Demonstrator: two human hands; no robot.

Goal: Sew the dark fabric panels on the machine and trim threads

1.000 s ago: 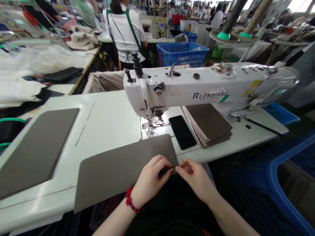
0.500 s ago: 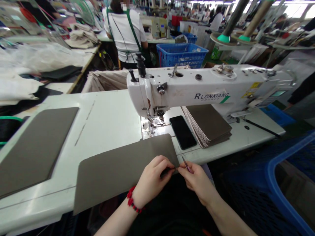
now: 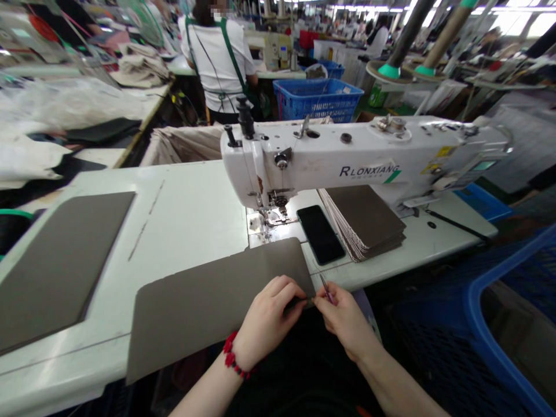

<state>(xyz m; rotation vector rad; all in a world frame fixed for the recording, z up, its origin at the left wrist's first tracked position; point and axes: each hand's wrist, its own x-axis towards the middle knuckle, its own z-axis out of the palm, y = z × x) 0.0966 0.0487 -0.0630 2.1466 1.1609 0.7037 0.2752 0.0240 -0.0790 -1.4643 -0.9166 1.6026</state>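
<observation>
A grey-brown panel [image 3: 208, 289] lies across the table's front edge, its near side overhanging. My left hand [image 3: 275, 307], above a red beaded bracelet, pinches the panel's near right corner. Close beside it, my right hand [image 3: 343, 315] has its fingers closed round a small pointed tool [image 3: 326, 289], tip upward, with thumb and fingertip at the same corner. What lies between the fingertips is too small to make out. Behind the panel stands a white sewing machine [image 3: 317, 156]. A black phone [image 3: 320, 234] lies right of its needle area, beside a stack of brown panels [image 3: 365, 220].
More grey-brown panels [image 3: 65, 260] lie at the left of the pale table [image 3: 191, 202]. A blue crate [image 3: 473, 307] stands at the lower right, another blue basket [image 3: 317, 98] behind the machine. A person in a white shirt [image 3: 219, 58] stands beyond the table.
The view has shifted slightly. Both hands stay at the panel's corner, and the small tool in my right hand is tilted a little differently.
</observation>
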